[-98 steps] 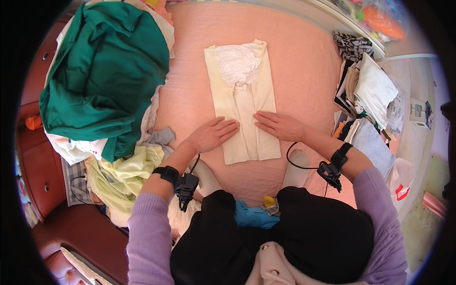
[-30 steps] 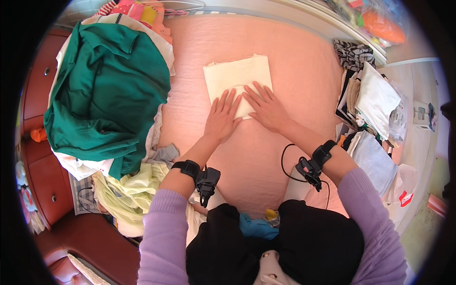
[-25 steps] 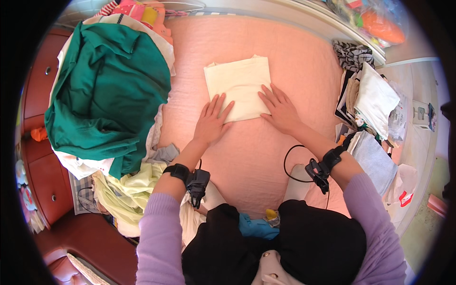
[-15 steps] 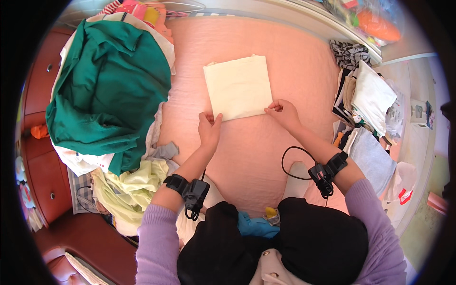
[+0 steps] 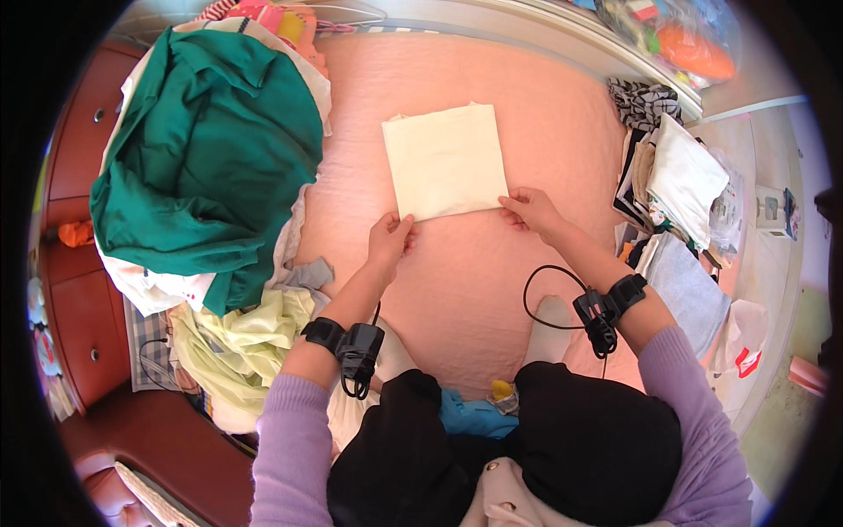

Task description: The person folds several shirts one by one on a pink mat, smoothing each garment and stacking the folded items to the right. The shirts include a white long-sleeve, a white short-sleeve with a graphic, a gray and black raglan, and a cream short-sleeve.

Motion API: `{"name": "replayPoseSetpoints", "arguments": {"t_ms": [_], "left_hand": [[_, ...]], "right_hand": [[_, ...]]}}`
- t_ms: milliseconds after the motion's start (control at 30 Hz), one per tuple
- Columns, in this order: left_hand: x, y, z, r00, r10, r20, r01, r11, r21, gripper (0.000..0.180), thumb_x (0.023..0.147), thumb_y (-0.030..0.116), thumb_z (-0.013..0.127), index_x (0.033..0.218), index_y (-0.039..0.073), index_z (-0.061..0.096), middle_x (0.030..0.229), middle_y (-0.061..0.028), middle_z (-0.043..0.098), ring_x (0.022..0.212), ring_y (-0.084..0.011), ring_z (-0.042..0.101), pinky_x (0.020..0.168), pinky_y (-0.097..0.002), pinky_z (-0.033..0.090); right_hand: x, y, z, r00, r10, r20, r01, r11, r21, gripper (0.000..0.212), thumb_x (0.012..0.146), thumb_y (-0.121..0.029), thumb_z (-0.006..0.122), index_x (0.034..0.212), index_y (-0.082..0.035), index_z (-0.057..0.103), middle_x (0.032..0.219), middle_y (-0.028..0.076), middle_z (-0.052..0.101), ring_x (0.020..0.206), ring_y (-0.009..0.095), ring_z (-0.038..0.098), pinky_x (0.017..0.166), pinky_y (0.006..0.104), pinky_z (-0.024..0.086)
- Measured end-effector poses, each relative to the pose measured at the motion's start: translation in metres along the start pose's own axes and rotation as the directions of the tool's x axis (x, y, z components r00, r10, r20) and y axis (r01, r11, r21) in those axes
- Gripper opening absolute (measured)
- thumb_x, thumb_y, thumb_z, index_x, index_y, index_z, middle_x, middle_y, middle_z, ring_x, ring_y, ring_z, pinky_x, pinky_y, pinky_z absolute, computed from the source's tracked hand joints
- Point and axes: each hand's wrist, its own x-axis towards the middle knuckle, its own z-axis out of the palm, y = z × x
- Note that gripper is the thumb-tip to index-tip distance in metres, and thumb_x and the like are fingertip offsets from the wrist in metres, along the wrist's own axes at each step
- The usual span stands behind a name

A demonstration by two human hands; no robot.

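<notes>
A folded cream cloth, roughly square, lies flat on the pink bedsheet. Its near left corner is pinched by my left hand, the thumb on top and the other fingers curled under. At the near right corner, my right hand grips the edge between thumb and fingers. What kind of garment or linen the cloth is, I cannot tell.
Left of the cloth is a big heap with a green garment on top, and pale yellow fabric below it. Folded clothes are stacked at the right. A red-brown drawer cabinet borders the left side.
Both hands have shifted slightly to the near corners of the cloth. My left fingers have curled in more at its corner. The cloth stays folded flat.
</notes>
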Motion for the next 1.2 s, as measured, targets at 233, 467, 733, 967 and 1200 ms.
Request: {"name": "replayPoseSetpoints", "arguments": {"t_ms": [233, 467, 733, 967, 1200], "left_hand": [[-0.008, -0.014, -0.008, 0.998, 0.036, 0.056, -0.039, 0.998, 0.048, 0.015, 0.093, 0.014, 0.067, 0.084, 0.008, 0.056, 0.079, -0.0021, 0.061, 0.066, -0.0107, 0.057, 0.061, -0.024, 0.046], [-0.02, -0.03, -0.002, 0.997, 0.058, -0.059, -0.062, 0.995, -0.078, 0.023, 0.089, 0.008, 0.069, 0.107, 0.001, 0.056, 0.093, -0.0054, 0.063, 0.077, -0.0121, 0.058, 0.064, -0.0258, 0.047], [0.011, 0.033, 0.012, 0.953, -0.003, 0.304, 0.056, 0.984, -0.166, 0.057, 0.09, 0.01, 0.064, 0.14, -0.002, 0.041, 0.13, -0.0129, 0.058, 0.12, -0.023, 0.058, 0.101, -0.0385, 0.049], [-0.039, 0.132, 0.07, 0.847, 0.175, 0.502, -0.111, 0.982, -0.155, 0.061, 0.089, 0.012, 0.065, 0.143, 0.006, 0.04, 0.13, -0.0099, 0.058, 0.118, -0.0217, 0.059, 0.099, -0.037, 0.051], [-0.093, 0.204, 0.206, 0.615, 0.22, 0.758, -0.292, 0.955, -0.04, 0.067, 0.09, 0.013, 0.064, 0.15, 0.011, 0.033, 0.131, -0.0095, 0.058, 0.118, -0.0198, 0.058, 0.097, -0.0378, 0.05]], "right_hand": [[-0.015, -0.001, -0.014, 0.999, -0.011, 0.034, 0.013, 0.999, -0.046, 0.014, 0.089, -0.013, 0.069, 0.086, -0.003, 0.06, 0.085, 0.008, 0.064, 0.079, 0.018, 0.07, 0.067, 0.0284, 0.057], [-0.026, 0.012, -0.006, 0.987, -0.042, -0.158, 0.036, 0.998, -0.043, 0.027, 0.085, -0.014, 0.074, 0.097, 0.006, 0.061, 0.095, 0.013, 0.067, 0.08, 0.023, 0.07, 0.07, 0.032, 0.058], [0.017, -0.011, 0.003, 0.998, 0.019, 0.063, -0.034, 0.97, 0.239, 0.049, 0.082, -0.013, 0.075, 0.123, 0.007, 0.058, 0.104, 0.016, 0.068, 0.076, 0.02, 0.067, 0.058, 0.0326, 0.052], [-0.076, -0.069, -0.076, 0.925, -0.29, 0.244, 0.116, 0.83, 0.546, 0.064, 0.089, -0.009, 0.068, 0.144, 0.003, 0.038, 0.14, 0.016, 0.052, 0.121, 0.023, 0.059, 0.101, 0.035, 0.051], [-0.18, -0.084, -0.192, 0.856, -0.462, -0.232, 0.516, 0.739, 0.433, 0.063, 0.086, -0.011, 0.071, 0.142, 0.002, 0.044, 0.13, 0.013, 0.06, 0.114, 0.02, 0.062, 0.096, 0.0326, 0.052]]}}
